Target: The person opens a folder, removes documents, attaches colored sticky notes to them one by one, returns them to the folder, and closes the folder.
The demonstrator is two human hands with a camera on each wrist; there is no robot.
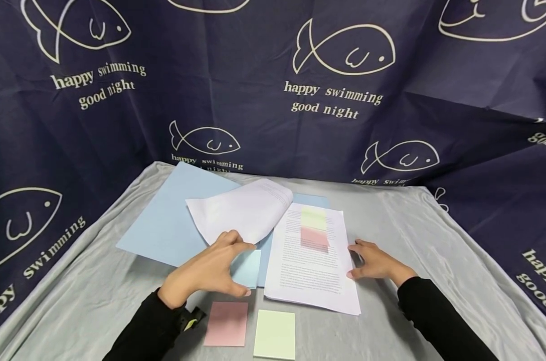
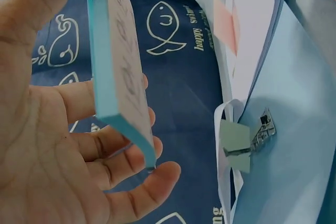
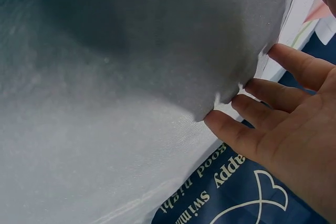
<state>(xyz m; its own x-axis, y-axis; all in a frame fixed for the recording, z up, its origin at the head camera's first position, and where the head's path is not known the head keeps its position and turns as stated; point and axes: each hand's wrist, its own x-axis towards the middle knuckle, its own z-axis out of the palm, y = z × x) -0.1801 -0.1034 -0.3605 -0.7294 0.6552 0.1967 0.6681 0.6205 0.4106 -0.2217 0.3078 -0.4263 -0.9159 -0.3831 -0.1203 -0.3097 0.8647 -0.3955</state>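
My left hand (image 1: 214, 268) holds a pad of light blue sticky notes (image 2: 107, 66) between thumb and fingers. The pad's brownish backing with printing shows in the left wrist view. Beside it lies a stack of printed sheets (image 1: 300, 281), with a green sticky note (image 1: 314, 216) and a pink sticky note (image 1: 315, 237) on the top page. A turned-over page (image 1: 236, 210) curls up to the left. At the stack's right edge is my right hand (image 1: 374, 261), its fingers spread and their tips resting on the grey cloth (image 3: 131, 145) by the paper.
Under the papers lies an open light blue folder (image 1: 164, 215), its left cover tilted up off the table. A pink sticky note pad (image 1: 226, 324) and a pale green one (image 1: 275, 334) lie in front. Behind the table hangs a navy curtain (image 1: 254, 60) with fish drawings.
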